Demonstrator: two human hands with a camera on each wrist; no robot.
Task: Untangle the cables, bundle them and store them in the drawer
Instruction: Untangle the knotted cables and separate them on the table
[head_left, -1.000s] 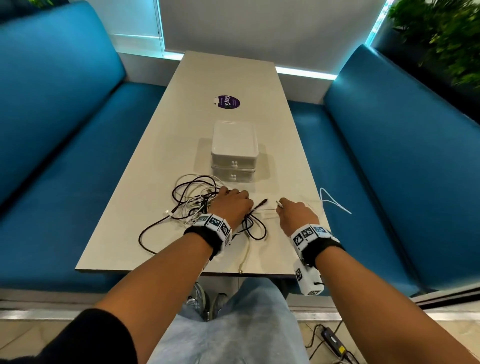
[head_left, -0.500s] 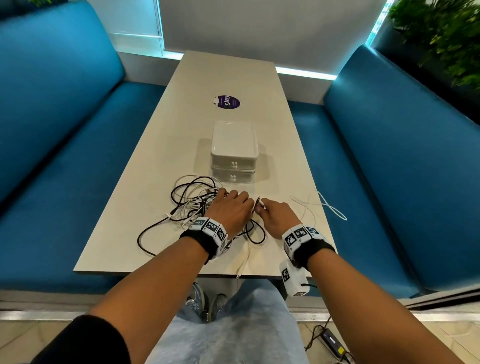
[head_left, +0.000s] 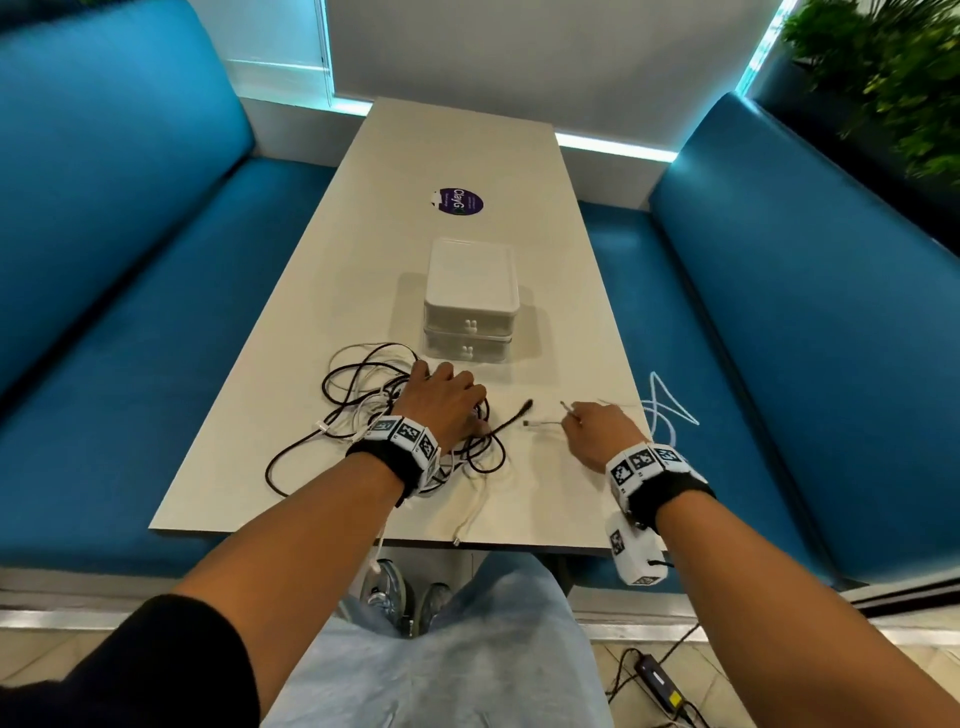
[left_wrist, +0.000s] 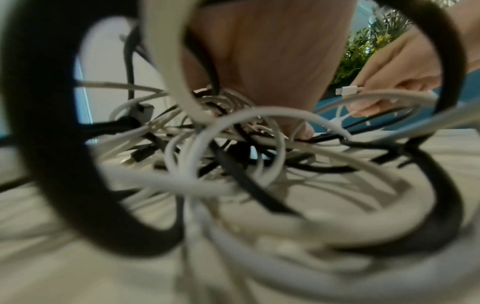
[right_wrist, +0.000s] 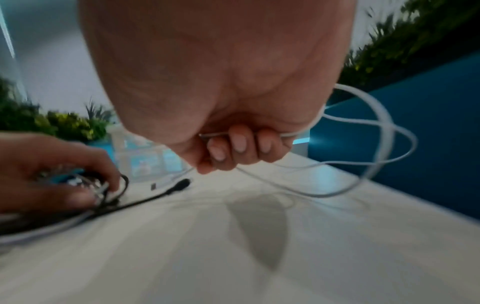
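A tangle of black and white cables (head_left: 358, 400) (left_wrist: 233, 144) lies on the near part of the table. My left hand (head_left: 441, 402) (right_wrist: 52, 170) is on top of it, fingers and thumb curled onto the strands. My right hand (head_left: 597, 431) (right_wrist: 233, 148) is to the right of the pile and grips a white cable (head_left: 670, 410) (right_wrist: 376, 123). That cable's loops hang past the table's right edge. A black cable end (head_left: 519, 410) (right_wrist: 176, 187) points out of the pile between my hands. A white two-drawer unit (head_left: 470, 306) stands behind the pile, both drawers closed.
The beige table (head_left: 457, 145) carries a purple sticker (head_left: 460, 201) beyond the drawers. Blue benches (head_left: 130, 260) (head_left: 805, 312) run along both sides. A plant (head_left: 893, 67) stands at the far right. A power adapter (head_left: 660, 680) lies on the floor.
My right hand went left to the pile beside my left hand, then came back to the right with the white cable. My left hand stayed on the tangle.
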